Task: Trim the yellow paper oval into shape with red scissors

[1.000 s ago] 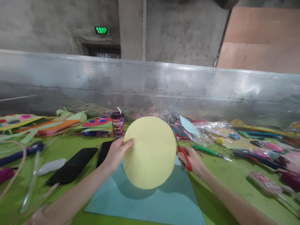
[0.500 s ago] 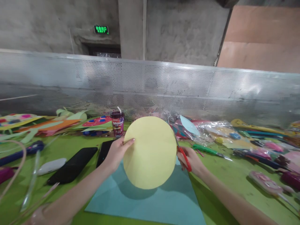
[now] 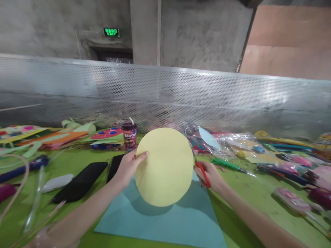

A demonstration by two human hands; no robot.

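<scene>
A round sheet of pale yellow paper [image 3: 165,168] is held up in front of me, its face towards the camera. My left hand [image 3: 131,165] pinches its left edge, thumb on the near face. In my right hand [image 3: 210,175] are red-handled scissors [image 3: 206,177], with the fingers wrapped round the handles. Their blades lie along the right edge of the yellow paper; whether they are apart I cannot tell. Beneath the circle a light blue sheet [image 3: 155,227] lies on the green table [image 3: 248,224], and the circle casts a shadow on it.
Left of my hand lie a black phone [image 3: 81,181], a white mouse-like object [image 3: 57,182] and a second dark device. A purple drink cup [image 3: 129,136] stands behind. On the right are a green-handled utility knife [image 3: 229,164], plastic packets [image 3: 238,143] and a pink device [image 3: 292,199]. A perforated metal panel [image 3: 219,93] runs behind.
The yellow circle has shifted very slightly left and up. Both hands keep their hold, and the scissors stay at the right edge.
</scene>
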